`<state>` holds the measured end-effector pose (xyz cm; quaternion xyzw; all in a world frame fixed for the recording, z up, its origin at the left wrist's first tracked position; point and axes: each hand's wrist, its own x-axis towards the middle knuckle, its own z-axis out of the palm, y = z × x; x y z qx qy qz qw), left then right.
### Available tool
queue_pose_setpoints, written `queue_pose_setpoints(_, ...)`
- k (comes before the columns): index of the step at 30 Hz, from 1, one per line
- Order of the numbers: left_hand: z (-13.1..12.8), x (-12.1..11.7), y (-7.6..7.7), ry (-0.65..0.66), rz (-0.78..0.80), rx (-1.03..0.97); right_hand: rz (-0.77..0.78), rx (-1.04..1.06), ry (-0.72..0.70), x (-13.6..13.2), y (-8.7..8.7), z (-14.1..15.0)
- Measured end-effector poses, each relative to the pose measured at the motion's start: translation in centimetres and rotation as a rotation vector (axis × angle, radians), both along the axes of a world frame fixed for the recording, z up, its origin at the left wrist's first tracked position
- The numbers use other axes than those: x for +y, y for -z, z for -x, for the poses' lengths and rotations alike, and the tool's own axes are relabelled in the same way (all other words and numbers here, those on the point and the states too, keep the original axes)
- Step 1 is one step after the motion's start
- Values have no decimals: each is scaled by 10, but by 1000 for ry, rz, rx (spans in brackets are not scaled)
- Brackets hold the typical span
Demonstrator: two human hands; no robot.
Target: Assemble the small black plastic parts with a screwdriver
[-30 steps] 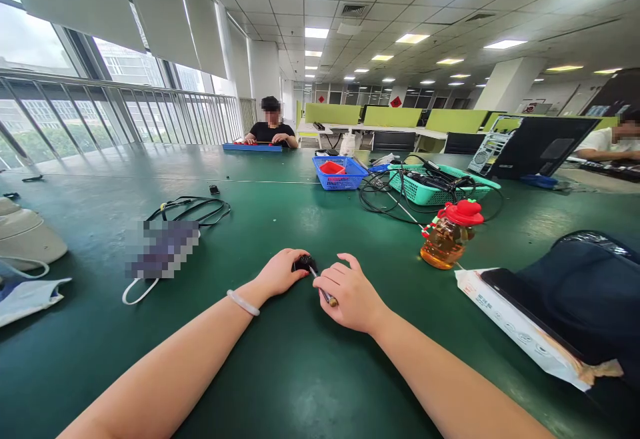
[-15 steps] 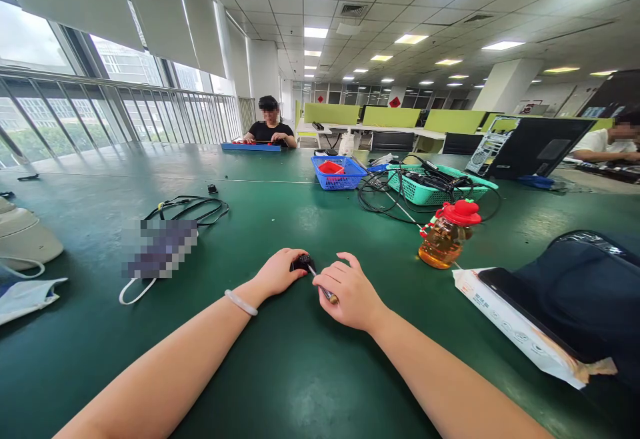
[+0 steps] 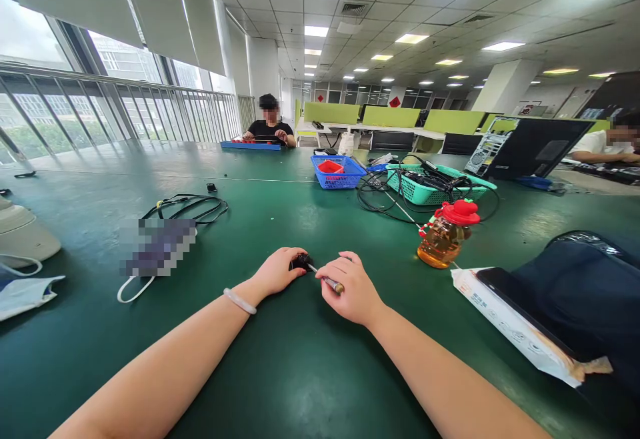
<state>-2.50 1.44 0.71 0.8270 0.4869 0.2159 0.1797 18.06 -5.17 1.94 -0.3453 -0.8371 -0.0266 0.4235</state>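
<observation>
On the green table (image 3: 310,359), my left hand (image 3: 277,271) is closed around a small black object (image 3: 302,261); its exact kind is too small to make out. My right hand (image 3: 351,289) grips a thin screwdriver (image 3: 332,284) between thumb and fingers, its handle end towards me. The metal shaft points left and its tip meets, or nearly meets, the black object. A pale bangle (image 3: 240,301) circles my left wrist. My fingers hide part of both held things.
To the left lie a lanyard with a badge (image 3: 163,245) and a face mask (image 3: 30,295). A bottle (image 3: 444,239), a pack of wipes (image 3: 515,332) and a phone (image 3: 535,312) are at right. Beyond sit blue (image 3: 339,179) and green baskets (image 3: 415,192). One person (image 3: 270,125) sits opposite.
The screwdriver's handle has swung slightly right and up, so it lies flatter. My right hand has shifted a little with it; the left hand keeps its hold on the black object.
</observation>
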Motion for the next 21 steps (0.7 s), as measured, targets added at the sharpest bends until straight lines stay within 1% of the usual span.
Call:
queue_pose_setpoints(7,0,0,-2,16,1,16,247,237,67,6,-1,-5)
queue_pose_setpoints(13,1,1,-1,8,11,13,519,492,78,13,4,-10)
queue_pose_setpoints(17,1,1,-1,0,23,20,617,630,72,20,10,-11)
queue_pose_setpoints(21,1,1,-1,-5,23,15,717,814,54,25,13,-10)
